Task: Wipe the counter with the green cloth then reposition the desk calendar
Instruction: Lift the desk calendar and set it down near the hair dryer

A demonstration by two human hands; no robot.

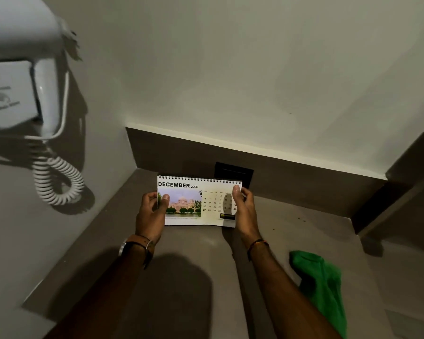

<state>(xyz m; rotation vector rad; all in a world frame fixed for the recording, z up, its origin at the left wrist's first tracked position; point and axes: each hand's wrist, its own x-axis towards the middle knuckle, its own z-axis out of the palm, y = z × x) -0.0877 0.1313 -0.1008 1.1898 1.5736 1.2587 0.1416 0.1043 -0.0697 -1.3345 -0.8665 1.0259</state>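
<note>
A spiral-bound desk calendar point(198, 202) showing December 2026, with a photo of a building, is held upright near the back of the grey counter point(196, 243). My left hand point(151, 214) grips its left edge, thumb on the front. My right hand point(244, 208) grips its right edge, thumb over the date grid. Whether the calendar's lower edge touches the counter I cannot tell. The green cloth point(321, 285) lies crumpled on the counter at the right, beside my right forearm, touched by neither hand.
A white wall-mounted hair dryer point(27, 77) with a coiled cord point(59, 182) hangs on the left wall. A dark socket plate point(233, 171) sits on the back upstand behind the calendar. A dark ledge point(402, 192) borders the counter on the right.
</note>
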